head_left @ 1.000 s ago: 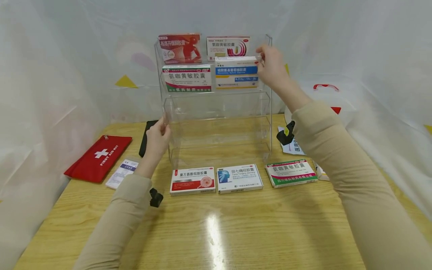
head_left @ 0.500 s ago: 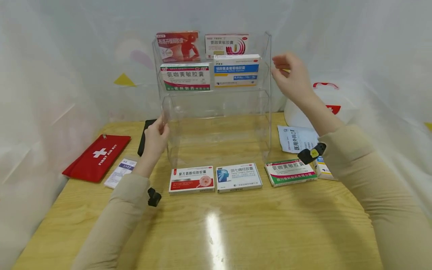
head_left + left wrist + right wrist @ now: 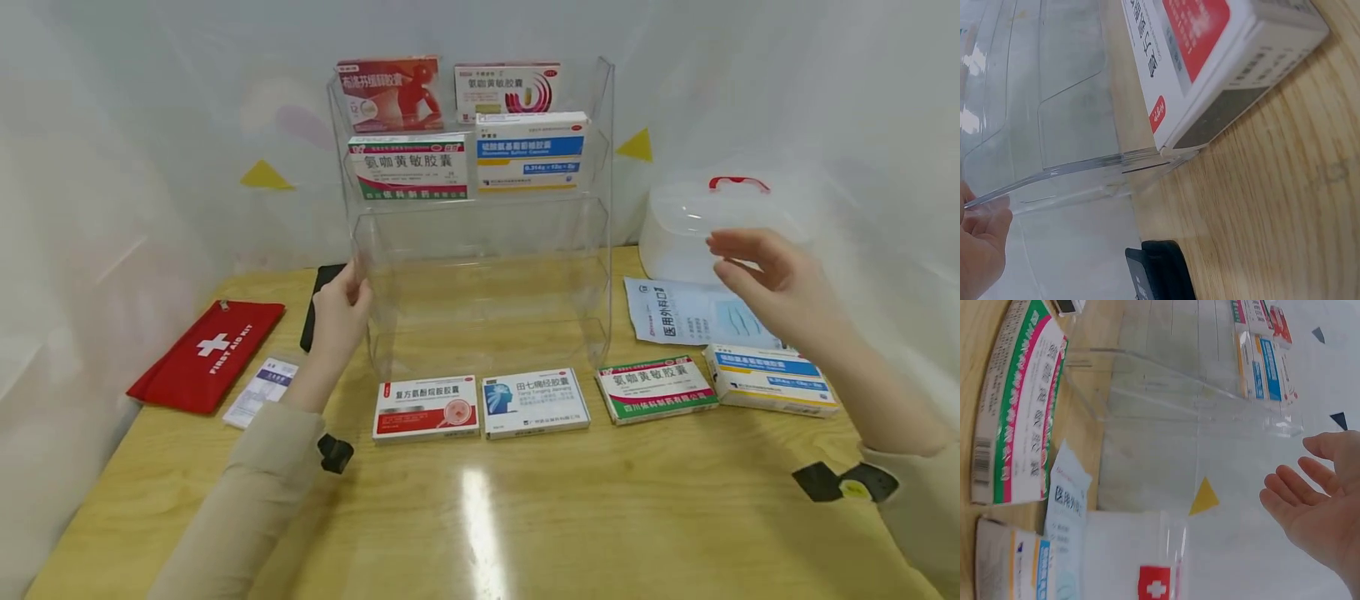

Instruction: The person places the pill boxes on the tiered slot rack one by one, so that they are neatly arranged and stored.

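Note:
A clear acrylic display rack (image 3: 480, 233) stands upright on the table. My left hand (image 3: 339, 312) pinches its left side edge; the left wrist view also shows the hand (image 3: 982, 247) at this edge. On the top tier are a red medicine box (image 3: 390, 96) and a white one with pink rings (image 3: 506, 87). Below them sit a green-and-white box (image 3: 408, 168) and a blue-and-white box (image 3: 531, 152). My right hand (image 3: 783, 283) hangs in the air with nothing in it, fingers apart from the thumb, above the blue mask packet (image 3: 675, 310) and another blue-and-white box (image 3: 768, 381).
Before the rack lie a red-and-white box (image 3: 426, 408), a white box with a blue head (image 3: 534, 402) and a green-and-white box (image 3: 656, 387). At left are a red first aid pouch (image 3: 210, 354), a small white packet (image 3: 262, 390) and a black item (image 3: 321, 308). A white case (image 3: 682, 237) stands back right.
My right hand has left the blue-and-white box on the second tier and moved right and down. The box stays on the rack. My left hand keeps its place at the rack's edge.

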A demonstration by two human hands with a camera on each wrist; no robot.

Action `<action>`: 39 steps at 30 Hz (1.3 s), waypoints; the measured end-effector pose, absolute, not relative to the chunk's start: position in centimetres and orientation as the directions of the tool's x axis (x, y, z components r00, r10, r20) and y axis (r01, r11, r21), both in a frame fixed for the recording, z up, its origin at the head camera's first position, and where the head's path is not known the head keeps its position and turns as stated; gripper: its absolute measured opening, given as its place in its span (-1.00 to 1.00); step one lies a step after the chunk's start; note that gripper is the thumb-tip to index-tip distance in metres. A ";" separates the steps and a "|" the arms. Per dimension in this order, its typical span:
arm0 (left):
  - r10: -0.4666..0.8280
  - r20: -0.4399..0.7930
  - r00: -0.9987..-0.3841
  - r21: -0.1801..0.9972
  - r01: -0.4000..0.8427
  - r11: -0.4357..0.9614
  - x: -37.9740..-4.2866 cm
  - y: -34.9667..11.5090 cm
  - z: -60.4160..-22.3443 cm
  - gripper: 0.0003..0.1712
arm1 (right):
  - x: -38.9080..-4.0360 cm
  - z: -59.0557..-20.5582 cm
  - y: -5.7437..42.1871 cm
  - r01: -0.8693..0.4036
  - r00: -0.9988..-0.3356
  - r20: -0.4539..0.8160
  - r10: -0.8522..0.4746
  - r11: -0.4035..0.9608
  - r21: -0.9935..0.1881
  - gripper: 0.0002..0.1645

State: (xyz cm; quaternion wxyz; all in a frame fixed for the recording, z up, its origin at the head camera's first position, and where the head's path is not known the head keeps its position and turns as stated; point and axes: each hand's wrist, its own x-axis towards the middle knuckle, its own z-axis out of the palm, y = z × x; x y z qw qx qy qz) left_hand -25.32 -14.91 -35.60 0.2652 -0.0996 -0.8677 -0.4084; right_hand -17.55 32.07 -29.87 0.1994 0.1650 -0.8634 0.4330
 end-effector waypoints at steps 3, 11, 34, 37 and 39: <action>-0.031 0.545 -0.838 0.650 0.399 0.646 -25.2 -14.7 -35.2 -0.52 | -16.1 -31.0 34.8 -0.436 -0.880 0.466 -0.098 0.559 -0.706 -0.52; -0.031 0.523 -0.852 0.658 0.380 0.650 -25.1 -14.9 -35.3 -0.52 | -13.7 -34.4 40.5 -0.327 -0.931 0.360 -0.060 0.576 -0.749 -0.50; -0.033 0.548 -0.836 0.633 0.389 0.669 -25.2 -14.6 -35.0 -0.54 | -13.4 -41.6 48.9 -0.096 -0.992 0.123 -0.019 0.746 -0.658 -0.29; -0.035 0.551 -0.834 0.631 0.388 0.672 -25.4 -14.8 -35.2 -0.55 | -13.9 -42.1 49.0 -0.092 -0.994 0.098 -0.039 0.766 -0.636 -0.25; -0.038 0.546 -0.837 0.633 0.383 0.673 -25.4 -14.9 -35.2 -0.56 | -14.2 -42.3 49.0 -0.081 -0.996 0.069 -0.048 0.777 -0.624 -0.21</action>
